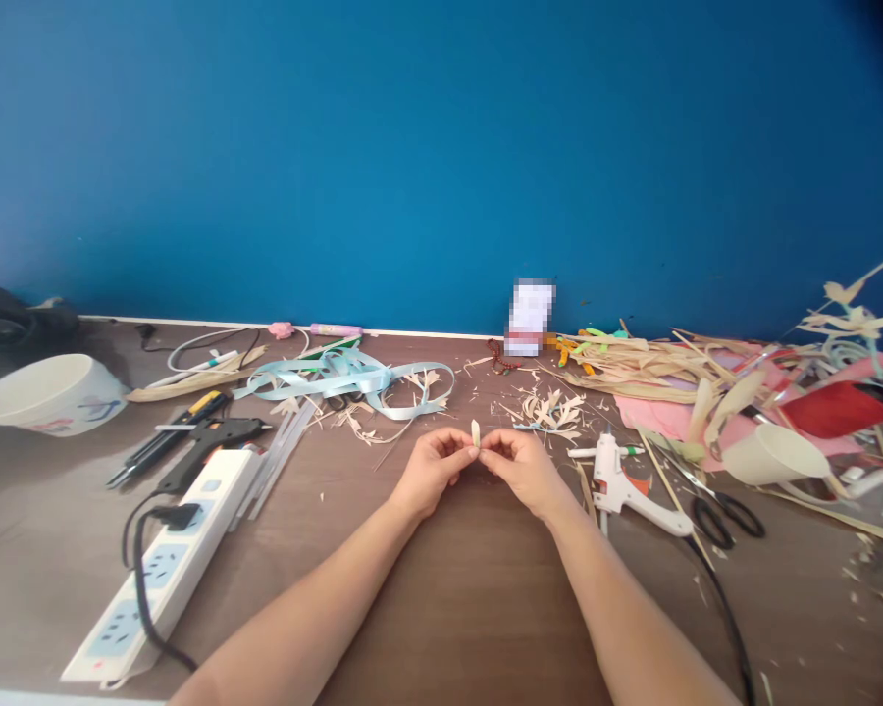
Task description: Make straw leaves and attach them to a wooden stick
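Between my two hands a small pale piece of dried husk (pixel 475 432) stands upright, pinched at its lower end. My left hand (pixel 436 465) is closed, thumb and forefinger pressed on the piece. From the other side my right hand (pixel 519 465) grips it the same way, its fingertips almost touching the left ones. Both hands are above the brown table (pixel 456 608). Just beyond them lie pale cut husk pieces (pixel 555 412) and a loose light-blue ribbon (pixel 383 378).
On the left are a power strip (pixel 166 569), a black glue gun (pixel 210 446), a utility knife (pixel 166 441), glue sticks (pixel 284 456) and a white bowl (pixel 48 392). To the right lie a white glue gun (pixel 633 490), scissors (pixel 717 500), a cup (pixel 772 454) and husk strips (pixel 654 368).
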The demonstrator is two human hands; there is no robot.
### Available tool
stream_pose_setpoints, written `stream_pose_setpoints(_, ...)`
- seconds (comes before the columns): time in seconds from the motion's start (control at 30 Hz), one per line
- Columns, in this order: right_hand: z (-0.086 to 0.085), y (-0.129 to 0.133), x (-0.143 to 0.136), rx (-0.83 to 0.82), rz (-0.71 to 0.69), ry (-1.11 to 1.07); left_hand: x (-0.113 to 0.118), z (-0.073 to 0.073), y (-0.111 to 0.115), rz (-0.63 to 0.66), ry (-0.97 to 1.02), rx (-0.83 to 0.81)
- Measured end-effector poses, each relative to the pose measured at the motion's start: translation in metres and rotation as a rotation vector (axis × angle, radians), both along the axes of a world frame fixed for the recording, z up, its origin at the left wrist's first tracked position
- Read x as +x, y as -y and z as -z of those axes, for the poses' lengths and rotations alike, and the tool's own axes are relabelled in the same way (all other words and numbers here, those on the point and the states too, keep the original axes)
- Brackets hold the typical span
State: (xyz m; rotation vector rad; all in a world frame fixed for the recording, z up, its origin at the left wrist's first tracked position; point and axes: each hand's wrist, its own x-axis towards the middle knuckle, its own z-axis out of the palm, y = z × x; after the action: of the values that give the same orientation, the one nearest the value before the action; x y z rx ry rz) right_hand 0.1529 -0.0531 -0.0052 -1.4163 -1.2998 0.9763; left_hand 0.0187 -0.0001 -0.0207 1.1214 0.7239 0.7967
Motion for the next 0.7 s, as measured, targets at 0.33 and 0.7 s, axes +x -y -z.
stream_pose_setpoints(0.33,-0.0025,0.0011,-0.0004,0.036,0.016,-0.003,0.0005,0.0017,-0.0008,-0.005,0.017,0.004)
stream_pose_setpoints(0.7,-0.0058,0.0019,-0.0022,0.053,0.058,0.054,0.0026,-0.0039,0.0024,0.043,-0.122,0.074)
